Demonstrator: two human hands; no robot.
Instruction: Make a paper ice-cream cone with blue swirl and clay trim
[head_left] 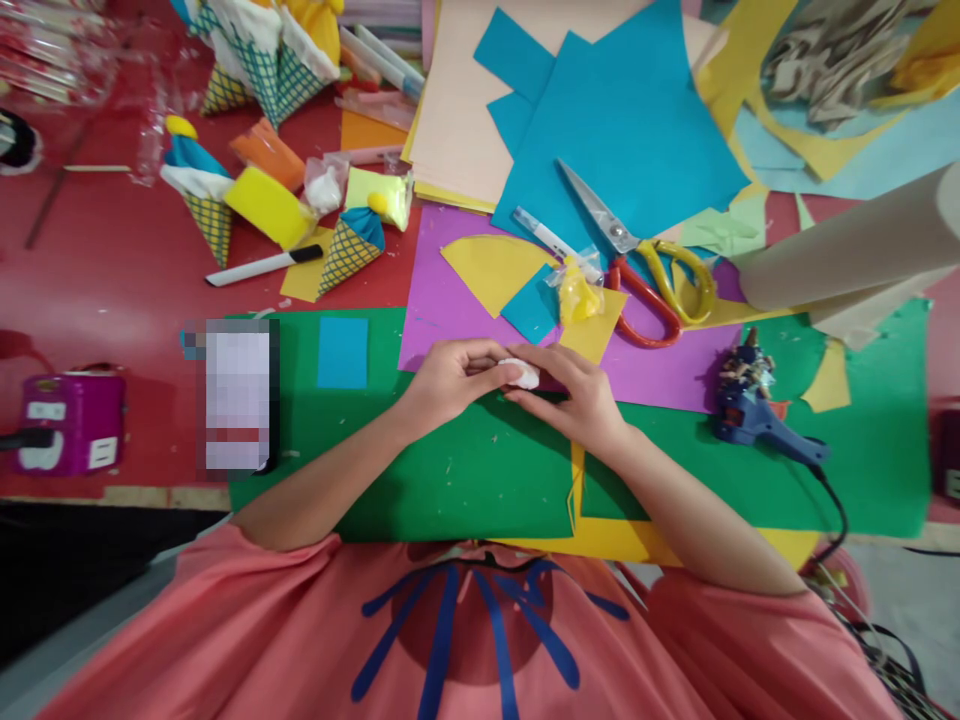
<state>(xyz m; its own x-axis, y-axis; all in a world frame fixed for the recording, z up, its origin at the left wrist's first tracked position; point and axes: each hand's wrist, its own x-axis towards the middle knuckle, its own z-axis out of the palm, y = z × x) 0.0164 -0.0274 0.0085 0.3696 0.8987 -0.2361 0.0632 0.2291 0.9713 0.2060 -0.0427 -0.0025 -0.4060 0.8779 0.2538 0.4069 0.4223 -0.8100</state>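
A small lump of white modelling clay [523, 374] is held between my two hands over the green sheet [450, 470]. My left hand [457, 380] pinches it from the left, thumb lying across its near side. From the right, my right hand [577, 395] closes on it with curved fingers. Just beyond the hands are a yellow paper scrap [596, 330], a blue paper piece [534, 305] and yellow clay in a clear wrapper [580, 292]. Scissors [622, 240] with one red and one yellow handle lie farther right.
A blue glue gun [757, 415] with a cord rests at right, near a large white roll [847, 240]. To the left are a phone [238, 400], a marker [262, 266], small cloth-topped cones [351, 245] and clay packs [270, 207]. Blue sheets [615, 110] lie at the back.
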